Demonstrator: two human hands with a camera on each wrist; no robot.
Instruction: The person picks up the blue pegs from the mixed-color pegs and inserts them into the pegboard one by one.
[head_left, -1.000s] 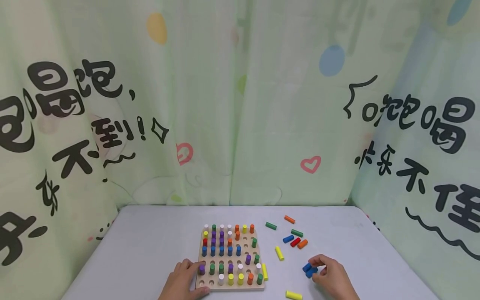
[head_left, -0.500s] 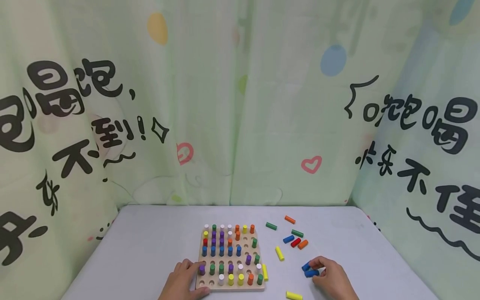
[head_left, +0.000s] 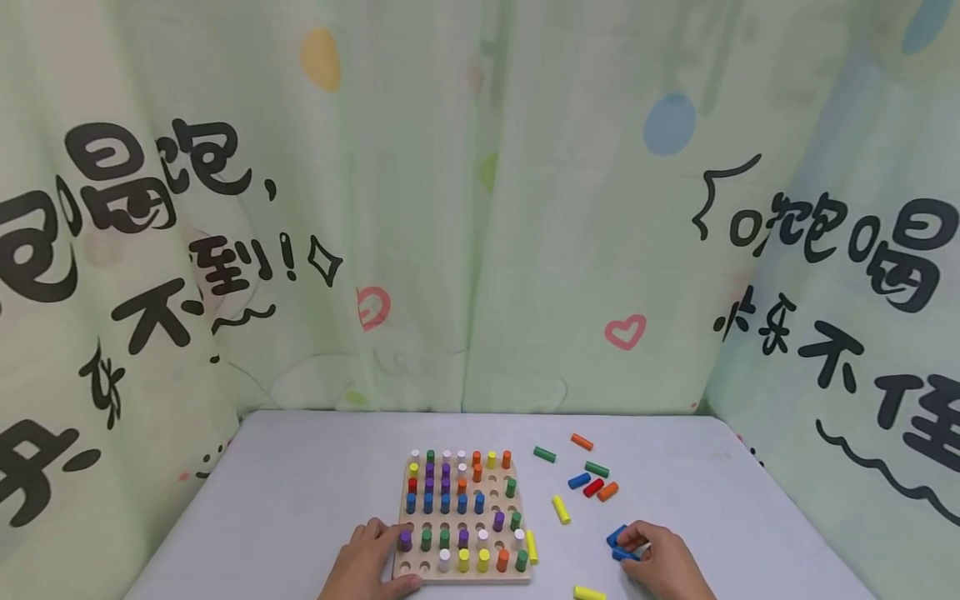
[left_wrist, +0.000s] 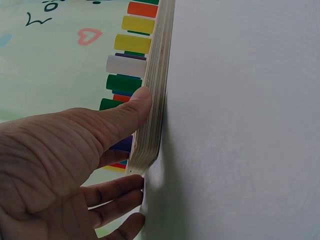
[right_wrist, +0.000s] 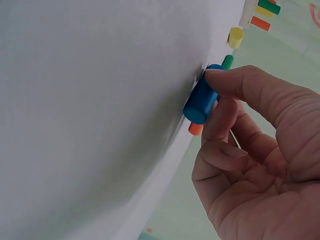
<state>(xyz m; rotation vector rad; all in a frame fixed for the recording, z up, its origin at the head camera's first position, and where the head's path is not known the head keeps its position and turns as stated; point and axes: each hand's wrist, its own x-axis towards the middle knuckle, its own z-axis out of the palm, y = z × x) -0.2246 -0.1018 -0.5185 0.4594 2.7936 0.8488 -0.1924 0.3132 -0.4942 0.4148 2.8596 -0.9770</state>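
Observation:
A wooden pegboard point(head_left: 465, 578) stands on the table, with coloured pegs upright in many of its holes. My left hand point(head_left: 367, 560) holds the board's near left corner: in the left wrist view the thumb point(left_wrist: 140, 97) presses on the layered board edge point(left_wrist: 158, 65), and the other fingers lie round the corner. Over to the right, my right hand point(head_left: 663, 557) has its fingertips at two blue pegs point(head_left: 617, 535) lying close together. The right wrist view shows thumb and index finger pinching one blue peg point(right_wrist: 201, 100); the second is hidden there.
Behind the right hand lie loose pegs: a red one point(head_left: 593, 487), a blue one point(head_left: 579, 481), and several orange and green ones. One yellow peg point(head_left: 532, 547) leans along the board's right side; another yellow peg point(head_left: 589, 593) is at the front. Printed curtains surround the table.
The nearer blue peg has turned and shifted slightly toward me under the right fingertips, and the right hand has moved slightly with it. The left hand keeps its place on the board.

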